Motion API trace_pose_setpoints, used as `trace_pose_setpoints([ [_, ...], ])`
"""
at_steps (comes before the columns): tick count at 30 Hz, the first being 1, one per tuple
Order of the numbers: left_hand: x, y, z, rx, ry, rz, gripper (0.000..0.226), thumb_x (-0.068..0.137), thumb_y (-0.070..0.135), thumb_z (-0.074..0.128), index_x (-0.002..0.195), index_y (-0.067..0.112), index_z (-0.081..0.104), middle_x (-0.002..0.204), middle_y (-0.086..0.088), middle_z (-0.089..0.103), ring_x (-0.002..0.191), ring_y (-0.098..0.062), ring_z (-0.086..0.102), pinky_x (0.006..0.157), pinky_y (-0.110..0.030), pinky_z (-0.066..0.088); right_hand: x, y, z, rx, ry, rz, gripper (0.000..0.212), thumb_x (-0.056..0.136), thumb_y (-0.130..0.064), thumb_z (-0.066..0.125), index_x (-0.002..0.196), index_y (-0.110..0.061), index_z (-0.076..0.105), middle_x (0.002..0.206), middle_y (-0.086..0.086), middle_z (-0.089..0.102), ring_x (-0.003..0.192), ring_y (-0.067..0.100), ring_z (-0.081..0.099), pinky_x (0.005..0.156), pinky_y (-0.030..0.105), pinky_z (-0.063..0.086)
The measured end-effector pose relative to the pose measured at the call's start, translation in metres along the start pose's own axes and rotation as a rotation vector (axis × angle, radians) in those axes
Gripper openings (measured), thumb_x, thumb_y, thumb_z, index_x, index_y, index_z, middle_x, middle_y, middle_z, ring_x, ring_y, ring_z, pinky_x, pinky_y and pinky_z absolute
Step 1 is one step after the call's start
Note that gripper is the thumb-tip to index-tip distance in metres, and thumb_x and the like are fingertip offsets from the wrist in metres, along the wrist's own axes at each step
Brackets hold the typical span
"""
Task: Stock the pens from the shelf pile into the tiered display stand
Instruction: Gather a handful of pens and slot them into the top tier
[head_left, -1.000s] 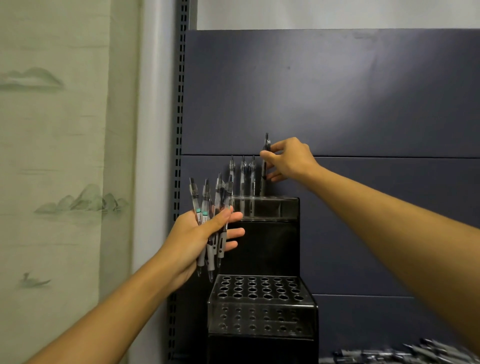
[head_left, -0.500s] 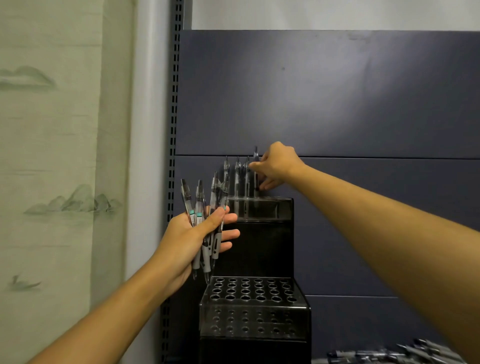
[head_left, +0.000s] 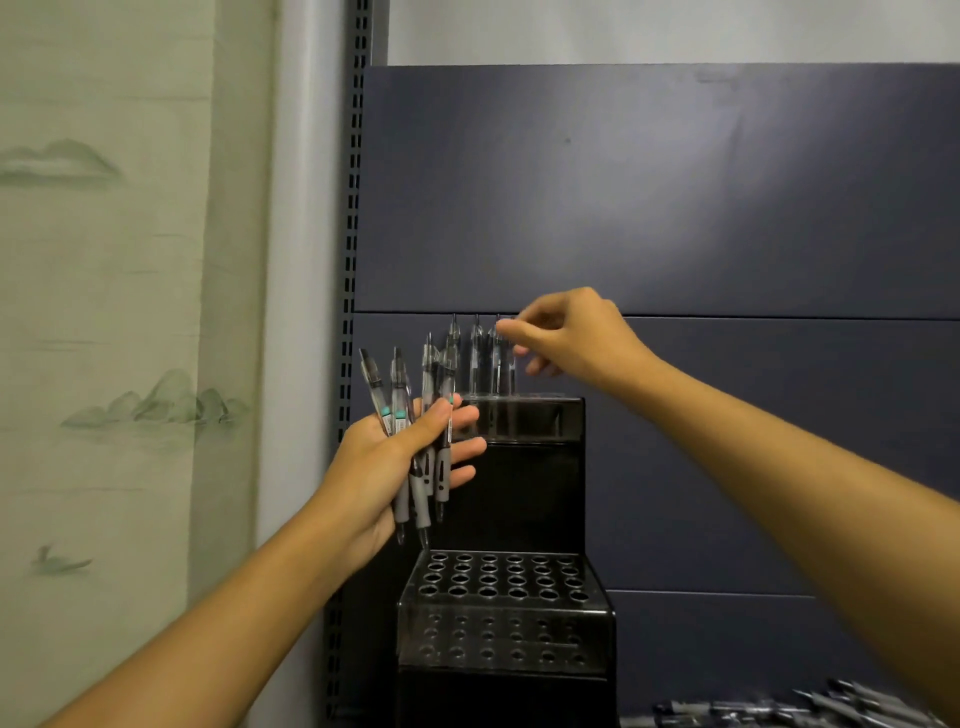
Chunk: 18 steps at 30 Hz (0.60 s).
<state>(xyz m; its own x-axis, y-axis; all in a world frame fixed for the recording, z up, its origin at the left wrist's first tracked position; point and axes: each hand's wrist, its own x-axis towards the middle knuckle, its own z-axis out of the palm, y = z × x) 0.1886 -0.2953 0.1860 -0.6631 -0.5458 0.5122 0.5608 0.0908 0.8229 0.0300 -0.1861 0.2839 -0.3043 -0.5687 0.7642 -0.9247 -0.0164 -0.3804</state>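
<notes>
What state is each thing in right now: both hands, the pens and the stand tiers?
Left hand: holds a fanned bunch of pens, tips down.
Right hand: fingertips at the top of a pen standing in the upper tier; grip unclear.
Upper tier: a few pens standing upright at its left.
Lower tier: all visible holes empty.
Shelf pile: pens lying flat, bottom right.
</notes>
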Motion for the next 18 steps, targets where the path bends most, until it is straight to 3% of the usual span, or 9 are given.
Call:
trace_pose_setpoints([
  [3, 0.003, 0.004, 0.009, -0.001, 0.015, 0.024, 0.020, 0.095, 0.020, 0.057, 0.112, 0.013, 0.066, 0.105, -0.004, 0.077, 0.094, -0.025, 0.075, 0.072, -0.034, 0.063, -0.021, -0.014, 0.007, -0.017, -0.181, -0.069, 0.032, 0.090, -0.047, 0.065, 0.104, -0.019, 0.073, 0.084, -0.010, 0.072, 0.066, 0.003, 0.070, 0.057, 0.009, 0.051],
  [9, 0.001, -0.001, 0.027, 0.030, 0.023, 0.043, 0.019, 0.097, 0.019, 0.056, 0.110, 0.012, 0.068, 0.104, -0.009, 0.076, 0.095, -0.026, 0.074, 0.078, -0.038, 0.061, -0.032, -0.016, 0.012, -0.036, -0.137, -0.114, 0.028, 0.092, -0.043, 0.065, 0.100, -0.019, 0.076, 0.077, -0.012, 0.071, 0.067, -0.001, 0.067, 0.055, 0.003, 0.044],
  [14, -0.001, -0.004, 0.030, 0.050, 0.040, 0.037, 0.024, 0.098, 0.021, 0.055, 0.115, 0.009, 0.067, 0.104, -0.009, 0.077, 0.094, -0.026, 0.075, 0.080, -0.040, 0.060, -0.030, -0.013, 0.014, 0.080, -0.062, -0.065, 0.022, 0.094, -0.038, 0.064, 0.096, -0.019, 0.075, 0.081, -0.010, 0.073, 0.075, 0.003, 0.070, 0.071, 0.018, 0.056],
  [16, -0.002, -0.005, 0.026, 0.045, 0.033, 0.013, 0.025, 0.097, 0.020, 0.056, 0.118, 0.009, 0.065, 0.105, -0.009, 0.076, 0.095, -0.027, 0.074, 0.079, -0.040, 0.062, -0.025, -0.018, 0.009, 0.211, -0.021, -0.015, 0.022, 0.096, -0.033, 0.063, 0.101, -0.014, 0.072, 0.088, -0.001, 0.074, 0.071, 0.009, 0.074, 0.069, 0.028, 0.061],
  [18, -0.003, -0.004, 0.020, 0.040, 0.020, -0.003, 0.026, 0.096, 0.020, 0.057, 0.120, 0.011, 0.065, 0.108, -0.007, 0.076, 0.097, -0.027, 0.074, 0.077, -0.038, 0.062, -0.017, -0.021, 0.000, 0.327, 0.003, 0.040, 0.026, 0.097, -0.030, 0.061, 0.111, -0.009, 0.067, 0.094, 0.005, 0.073, 0.070, 0.017, 0.075, 0.061, 0.029, 0.059],
])
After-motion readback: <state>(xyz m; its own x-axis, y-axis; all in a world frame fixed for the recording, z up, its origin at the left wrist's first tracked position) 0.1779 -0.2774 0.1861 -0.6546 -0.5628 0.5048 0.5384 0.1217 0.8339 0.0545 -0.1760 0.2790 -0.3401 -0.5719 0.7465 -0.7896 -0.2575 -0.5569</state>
